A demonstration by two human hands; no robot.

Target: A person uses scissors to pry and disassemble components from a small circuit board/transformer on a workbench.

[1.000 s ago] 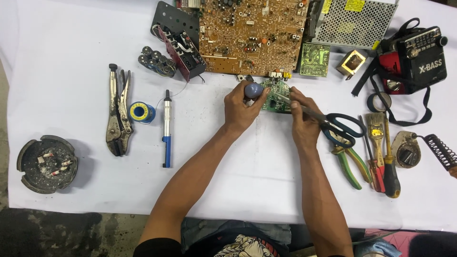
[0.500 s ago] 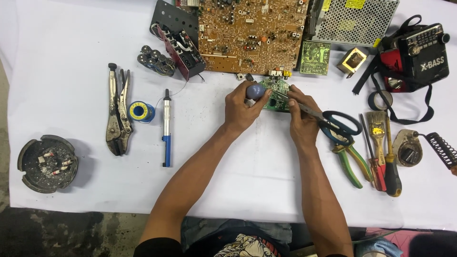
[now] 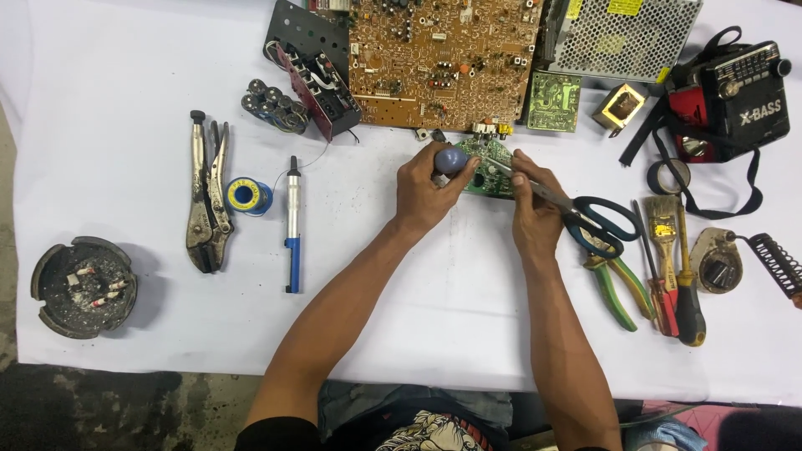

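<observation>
Just below the large brown circuit board (image 3: 443,58), the left hand (image 3: 426,192) is closing its grip around a blue-handled tool (image 3: 452,159) over the small green circuit board (image 3: 487,167), while the right hand (image 3: 535,213) is pinching a thin metal probe (image 3: 543,190) against it.

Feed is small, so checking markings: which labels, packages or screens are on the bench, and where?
Yellow stickers: two small rectangles on the perforated metal box, top right.
White lettering: front of the black-and-red radio, far right.
Solder spool: round yellow label, blue rim, left.
No screens or packages.
</observation>
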